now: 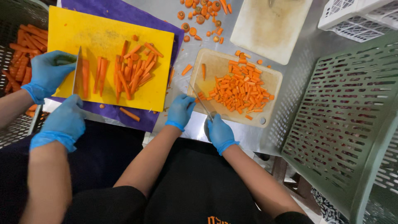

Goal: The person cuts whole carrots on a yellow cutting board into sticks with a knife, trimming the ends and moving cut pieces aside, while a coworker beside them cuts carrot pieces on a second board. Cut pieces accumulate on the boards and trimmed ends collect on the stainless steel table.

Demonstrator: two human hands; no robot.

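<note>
**Orange batons pile up on a steel counter**

Orange carrot pieces (238, 92) lie heaped on a pale, worn cutting board (215, 66) with rounded corners, seen from the head camera. The person's right hand (219, 132), in a blue glove, is clenched around the handle of a knife (201, 101) at the board's near edge, the thin blade slanting up across its left corner. The left hand (180, 110), also gloved, rests at that corner with fingers curled; whether it pins a carrot piece cannot be told.

Left of the pale board, a co-worker's two blue-gloved hands (49, 74) work a broad blade (77, 70) through long carrot strips (130, 70) on a yellow board (103, 37) laid over purple cloth (137, 118). Beyond the pale board lie carrot ends (203, 16) and a second bare whitish board (269, 27). Right of it a green slotted plastic crate (344, 112) leans on its side, with a white crate (356, 16) behind. Everything sits on a brushed stainless table (294, 83); a perforated bin of carrots (20, 58) stands far left.
</note>
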